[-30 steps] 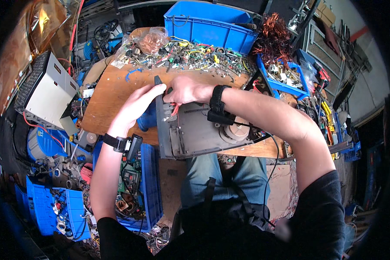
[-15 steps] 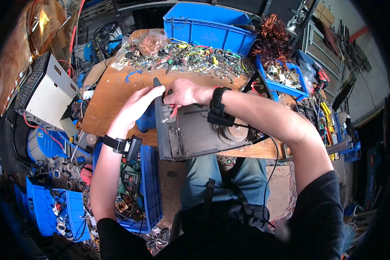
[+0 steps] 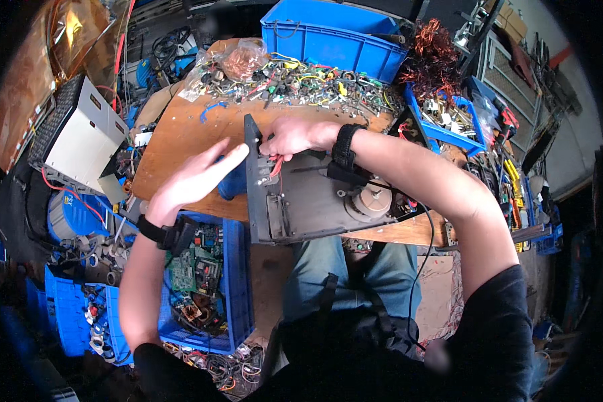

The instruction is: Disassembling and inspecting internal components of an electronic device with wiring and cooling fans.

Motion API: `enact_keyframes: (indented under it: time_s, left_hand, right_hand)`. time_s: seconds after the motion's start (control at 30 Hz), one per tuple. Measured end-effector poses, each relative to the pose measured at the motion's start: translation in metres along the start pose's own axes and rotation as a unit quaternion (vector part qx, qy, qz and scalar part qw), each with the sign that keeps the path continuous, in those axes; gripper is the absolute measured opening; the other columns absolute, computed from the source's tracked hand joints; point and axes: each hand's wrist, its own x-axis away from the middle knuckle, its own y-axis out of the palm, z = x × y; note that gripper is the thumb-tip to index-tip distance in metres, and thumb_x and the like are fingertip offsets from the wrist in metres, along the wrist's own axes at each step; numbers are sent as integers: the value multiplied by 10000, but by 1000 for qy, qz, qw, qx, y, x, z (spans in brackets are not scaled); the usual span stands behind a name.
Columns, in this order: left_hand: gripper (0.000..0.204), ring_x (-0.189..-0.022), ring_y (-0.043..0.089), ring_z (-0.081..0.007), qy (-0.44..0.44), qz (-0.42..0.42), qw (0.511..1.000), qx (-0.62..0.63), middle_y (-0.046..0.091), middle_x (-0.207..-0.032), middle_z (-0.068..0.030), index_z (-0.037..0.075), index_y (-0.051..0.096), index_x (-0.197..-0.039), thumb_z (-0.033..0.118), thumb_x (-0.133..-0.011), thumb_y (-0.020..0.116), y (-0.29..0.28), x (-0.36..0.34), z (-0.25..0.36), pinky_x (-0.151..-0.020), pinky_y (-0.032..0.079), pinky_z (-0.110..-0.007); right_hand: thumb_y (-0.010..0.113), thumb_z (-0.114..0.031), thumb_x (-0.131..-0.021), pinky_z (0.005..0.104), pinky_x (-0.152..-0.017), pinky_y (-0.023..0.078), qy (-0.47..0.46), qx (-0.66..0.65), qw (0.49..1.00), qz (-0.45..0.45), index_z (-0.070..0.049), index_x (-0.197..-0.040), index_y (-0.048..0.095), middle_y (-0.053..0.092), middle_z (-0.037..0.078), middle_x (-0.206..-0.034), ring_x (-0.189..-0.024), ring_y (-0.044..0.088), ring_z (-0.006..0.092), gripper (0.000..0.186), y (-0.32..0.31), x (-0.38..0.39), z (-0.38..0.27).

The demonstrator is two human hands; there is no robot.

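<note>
An opened grey metal equipment casing [image 3: 308, 208] lies over the near edge of the wooden table, with a dark upright panel [image 3: 252, 174] along its left side. My left hand [image 3: 197, 175] is open, fingers stretched out beside the outer face of that panel. Inside the casing's far left corner, the fingers of my right hand [image 3: 293, 139] are curled closed; what they grip is hidden. Red wires [image 3: 276, 166] hang just below those fingers. A round beige part [image 3: 372, 202] sits at the casing's right. Something blue [image 3: 232, 182] shows between my left hand and the panel.
Loose wires and small scrap [image 3: 301, 84] cover the table's far side, before a large blue bin [image 3: 331, 40]. A smaller blue tray [image 3: 449, 124] of metal pieces stands at right, near tangled copper wire [image 3: 434, 57]. Below left, a blue crate [image 3: 238, 295] holds green circuit boards [image 3: 194, 271].
My left hand has come away from the panel's top edge, moving left and nearer with its fingers straightening. My right hand stays at the corner, shifted slightly in the picture with the casing.
</note>
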Motion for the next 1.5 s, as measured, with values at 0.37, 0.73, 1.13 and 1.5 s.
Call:
enact_keyframes:
  time_s: [0.37,0.73,1.13,1.5]
  left_hand:
    - [1133,-1303,534,-222,-139,-196,968,-72,438,-1631,-98,119,209,-1707,872,-907,486,-25,5,54,-1029,480,-385]
    - [701,-1368,492,-183,-30,-116,987,107,574,-1459,-111,-37,397,-1585,359,-1048,613,13,5,30,-1185,356,-331]
    - [820,-1178,649,-237,-23,-98,993,64,681,-1329,-180,-36,502,-1525,552,-971,645,17,-9,8,-1007,500,-350]
    - [792,-1213,648,-243,11,-93,994,61,681,-1344,-182,-16,501,-1534,539,-987,638,19,-12,5,-1034,500,-358]
  right_hand:
    - [739,-240,-959,301,-685,497,-21,-67,996,-58,3,-988,775,723,22,-840,-707,630,117,247,-6,-10,10]
    - [785,-255,-941,303,-669,494,-20,-106,993,-48,-2,-966,791,730,21,-838,-720,633,113,255,-5,-9,15]
    - [744,-226,-903,304,-653,502,-25,-114,993,27,-1,-964,791,726,40,-845,-679,632,117,238,6,2,15]
    - [762,-250,-936,296,-637,508,-44,-98,994,1,-20,-1033,791,747,46,-874,-722,661,126,252,2,5,17]
